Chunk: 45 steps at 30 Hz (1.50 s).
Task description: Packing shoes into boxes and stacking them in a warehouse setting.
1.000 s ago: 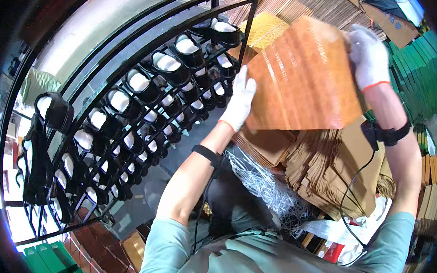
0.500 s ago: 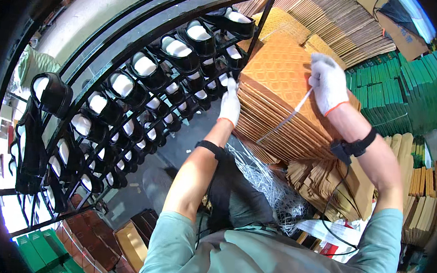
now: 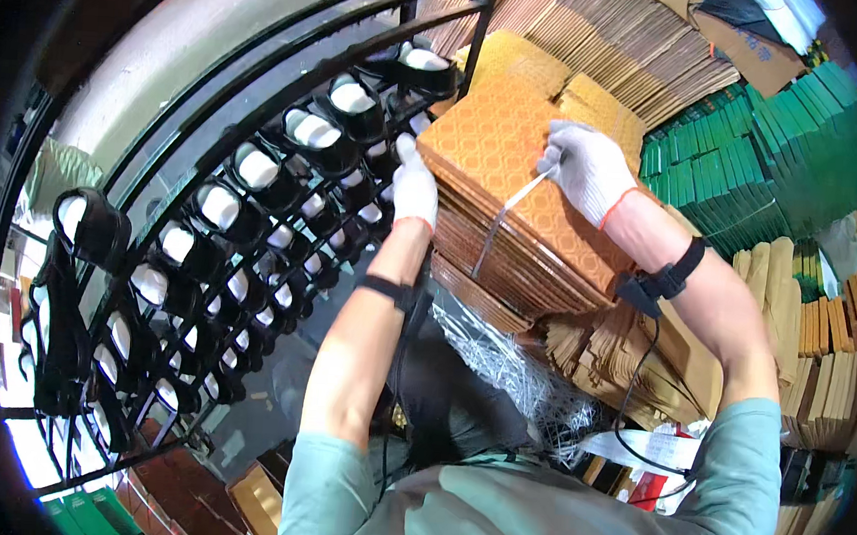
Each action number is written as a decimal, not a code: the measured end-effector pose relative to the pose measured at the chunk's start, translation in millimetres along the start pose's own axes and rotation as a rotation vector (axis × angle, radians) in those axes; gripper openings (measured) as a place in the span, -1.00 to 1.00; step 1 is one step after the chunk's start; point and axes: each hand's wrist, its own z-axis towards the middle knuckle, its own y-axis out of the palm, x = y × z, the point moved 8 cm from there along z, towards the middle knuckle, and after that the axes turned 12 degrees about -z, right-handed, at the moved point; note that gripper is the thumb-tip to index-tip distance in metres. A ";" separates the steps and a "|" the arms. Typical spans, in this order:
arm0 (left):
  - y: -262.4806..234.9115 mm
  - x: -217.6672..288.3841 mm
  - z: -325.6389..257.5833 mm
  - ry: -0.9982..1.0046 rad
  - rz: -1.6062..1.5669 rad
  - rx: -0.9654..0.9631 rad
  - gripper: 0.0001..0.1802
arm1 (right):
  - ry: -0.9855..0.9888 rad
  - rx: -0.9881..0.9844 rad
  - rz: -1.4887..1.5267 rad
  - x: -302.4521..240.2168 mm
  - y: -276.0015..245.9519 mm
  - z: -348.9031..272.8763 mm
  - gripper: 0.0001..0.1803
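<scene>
A stack of flat orange-brown patterned cardboard (image 3: 500,135) sits in front of me, tied with a narrow white strap (image 3: 506,213). My right hand (image 3: 586,171), in a white knit glove, is closed with the strap pinched in its fingers above the top sheet. At the stack's left side, my gloved left hand (image 3: 415,186) lies against the sheet edges, its visible fingers stretched out; part of it is hidden by its own angle. More brown layers (image 3: 476,290) lie under the upper sheets, which are slightly fanned at their front edges.
To my left stands a black metal rack (image 3: 294,63) holding rows of black shoes (image 3: 258,171) with white stuffing. Green boxes (image 3: 728,178) are piled at right. Loose white straps (image 3: 510,371) tangle below the stack. Brown folded cardboard (image 3: 629,363) leans nearby. A black cable (image 3: 625,417) hangs from my right wristband.
My right hand has moved left and slightly down with the strap. The view has shifted, so the stack and my left hand appear farther left. The strap's slant has become steeper.
</scene>
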 end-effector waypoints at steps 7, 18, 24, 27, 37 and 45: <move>148.6 122.5 -158.9 1.017 1.027 -0.539 -0.50 | -0.250 -0.066 -0.495 -15.1 -21.8 -44.0 -0.48; 189.8 103.0 -110.3 1.052 1.454 -0.469 -0.40 | -0.380 -0.067 -0.275 -16.4 -10.1 -7.7 -0.81; 173.7 88.4 -94.4 0.971 1.508 -0.352 -0.14 | 0.189 -0.122 0.229 13.9 12.1 -54.3 -0.87; 174.0 101.1 -92.5 0.966 1.460 -0.374 -0.26 | -0.515 -0.217 -0.748 -18.6 -2.5 -125.5 -0.86; 170.9 101.7 -106.2 1.110 1.468 -0.499 -0.30 | 0.003 -0.369 -0.014 -8.8 -38.3 -98.5 -0.70; 146.6 106.8 -88.3 1.124 1.423 -0.570 -0.32 | 0.206 -0.122 0.162 -27.1 -111.5 -49.7 -0.76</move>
